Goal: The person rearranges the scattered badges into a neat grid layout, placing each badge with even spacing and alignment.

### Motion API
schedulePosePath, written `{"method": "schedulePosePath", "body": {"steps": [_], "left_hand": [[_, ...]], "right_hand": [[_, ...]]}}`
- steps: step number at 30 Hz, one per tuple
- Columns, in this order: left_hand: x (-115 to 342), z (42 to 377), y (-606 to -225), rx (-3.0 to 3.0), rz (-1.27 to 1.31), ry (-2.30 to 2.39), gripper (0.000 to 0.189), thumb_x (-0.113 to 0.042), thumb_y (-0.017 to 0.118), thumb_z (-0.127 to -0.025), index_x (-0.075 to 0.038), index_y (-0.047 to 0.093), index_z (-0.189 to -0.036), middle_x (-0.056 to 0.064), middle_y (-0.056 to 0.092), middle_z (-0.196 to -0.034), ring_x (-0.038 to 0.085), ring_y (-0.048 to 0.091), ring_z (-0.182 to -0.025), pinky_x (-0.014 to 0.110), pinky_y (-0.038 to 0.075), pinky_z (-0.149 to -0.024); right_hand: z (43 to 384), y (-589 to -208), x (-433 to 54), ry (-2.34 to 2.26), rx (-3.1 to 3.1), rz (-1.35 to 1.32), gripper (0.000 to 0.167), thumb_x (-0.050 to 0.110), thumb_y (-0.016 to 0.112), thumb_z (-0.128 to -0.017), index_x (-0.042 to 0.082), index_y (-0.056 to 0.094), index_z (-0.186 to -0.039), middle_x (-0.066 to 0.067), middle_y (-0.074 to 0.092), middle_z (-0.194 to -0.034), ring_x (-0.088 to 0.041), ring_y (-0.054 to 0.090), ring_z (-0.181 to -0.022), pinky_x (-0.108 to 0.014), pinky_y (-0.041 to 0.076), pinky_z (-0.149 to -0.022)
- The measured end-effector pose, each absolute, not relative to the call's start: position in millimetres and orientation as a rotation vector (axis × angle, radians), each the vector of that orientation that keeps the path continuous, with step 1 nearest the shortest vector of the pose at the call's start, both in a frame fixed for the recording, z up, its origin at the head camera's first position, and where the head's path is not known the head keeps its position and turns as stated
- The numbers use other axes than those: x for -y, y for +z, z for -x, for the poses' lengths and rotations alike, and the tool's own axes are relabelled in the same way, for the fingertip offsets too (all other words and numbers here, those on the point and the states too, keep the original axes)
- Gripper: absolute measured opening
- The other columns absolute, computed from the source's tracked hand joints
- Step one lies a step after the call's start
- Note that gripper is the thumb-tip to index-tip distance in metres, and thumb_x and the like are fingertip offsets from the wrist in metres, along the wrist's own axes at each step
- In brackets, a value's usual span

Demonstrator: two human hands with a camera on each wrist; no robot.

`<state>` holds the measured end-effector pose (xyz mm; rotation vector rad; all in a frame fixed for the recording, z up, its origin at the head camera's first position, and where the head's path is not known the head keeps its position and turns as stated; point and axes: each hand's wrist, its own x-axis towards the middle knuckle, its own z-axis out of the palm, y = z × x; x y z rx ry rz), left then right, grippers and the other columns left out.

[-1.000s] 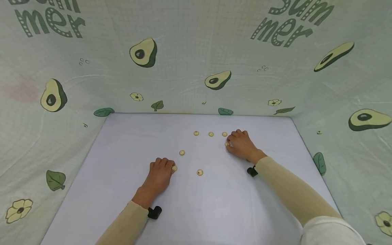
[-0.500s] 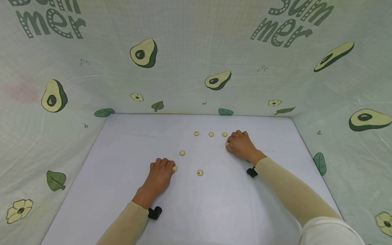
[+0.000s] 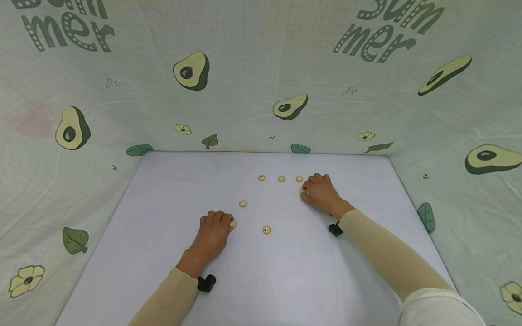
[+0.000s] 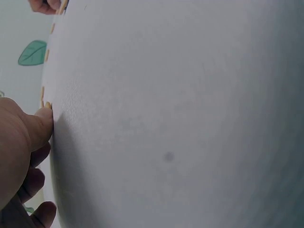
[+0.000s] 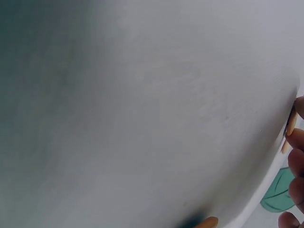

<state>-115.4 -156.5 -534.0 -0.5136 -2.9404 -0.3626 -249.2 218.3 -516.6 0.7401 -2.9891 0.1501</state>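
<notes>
My left hand [image 3: 213,231] rests low on the table at left of centre, pinching a small round wooden disc [image 3: 233,224] at its edge. In the left wrist view, the thumb [image 4: 42,124] covers most of that disc. Farther back, my right hand [image 3: 321,192] pinches another such disc [image 3: 302,191] between thumb and fingertips; the right wrist view shows this disc [image 5: 291,121] edge-on. Just beyond those fingertips lies a loose disc [image 3: 299,179]. One more disc [image 5: 207,222] lies near the right wrist, almost hidden under it in the head view.
Two discs, one at the back [image 3: 262,178] and its neighbour [image 3: 281,179], continue the far row. Between the hands lie a left disc [image 3: 243,203] and a nearer marked disc [image 3: 267,230]. A cloth [image 3: 244,127] printed with avocados walls the white table [image 3: 261,280] at back and sides.
</notes>
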Motion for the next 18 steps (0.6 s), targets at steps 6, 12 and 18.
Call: {"method": "schedulePosePath", "body": {"steps": [6,12,18], "left_hand": [[156.3,115.7,-533.9,2.936,0.514,-0.355,0.02,-0.02,0.075,-0.099,-0.008,0.066,-0.112,0.008,0.064,-0.105,0.028,0.054,-0.096,0.049,0.047,-0.083],[156.6,115.8,-535.1,2.938,0.51,-0.359,0.019,-0.021,0.075,-0.099,-0.01,0.066,-0.111,0.006,0.063,-0.102,0.027,0.053,-0.094,0.046,0.046,-0.081],[157.9,116.1,-537.9,2.94,0.513,-0.356,0.019,-0.021,0.074,-0.1,-0.01,0.066,-0.112,0.005,0.063,-0.102,0.027,0.052,-0.094,0.046,0.046,-0.081]], "right_hand": [[249.2,-516.0,-218.3,0.16,2.979,-0.736,0.025,0.031,0.069,-0.1,0.008,0.077,-0.107,-0.008,0.072,-0.109,-0.028,0.055,-0.1,-0.05,0.041,-0.095],[246.0,-511.5,-219.2,0.151,2.984,-0.717,0.03,0.033,0.068,-0.101,0.005,0.076,-0.111,-0.011,0.071,-0.11,-0.03,0.055,-0.101,-0.052,0.041,-0.096],[238.0,-502.8,-230.1,0.217,2.989,-0.643,0.029,0.028,0.067,-0.102,0.003,0.073,-0.115,-0.013,0.069,-0.113,-0.034,0.057,-0.109,-0.055,0.04,-0.1]]}}
